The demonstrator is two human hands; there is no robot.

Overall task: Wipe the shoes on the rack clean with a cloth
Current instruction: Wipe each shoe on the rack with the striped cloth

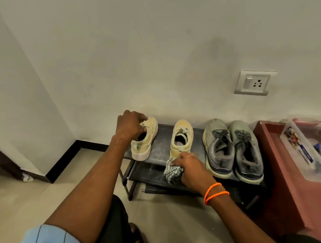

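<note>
At the left end of the black metal shoe rack (162,140), the left hand (130,126) grips the collar of a tilted cream canvas sneaker (145,139). Its mate (182,137) stands mid-shelf, the right hand (188,168) at its heel, holding a bunched grey-and-white cloth (172,173) over the front edge. A grey pair of running shoes (233,149) sits at the right end.

Dark metal shoe rack (162,138) against the wall, cream sneaker (182,137) at its middle, tilted cream sneaker (147,139) left, grey pair (233,151) right, lower shelf (148,174) beneath
</note>
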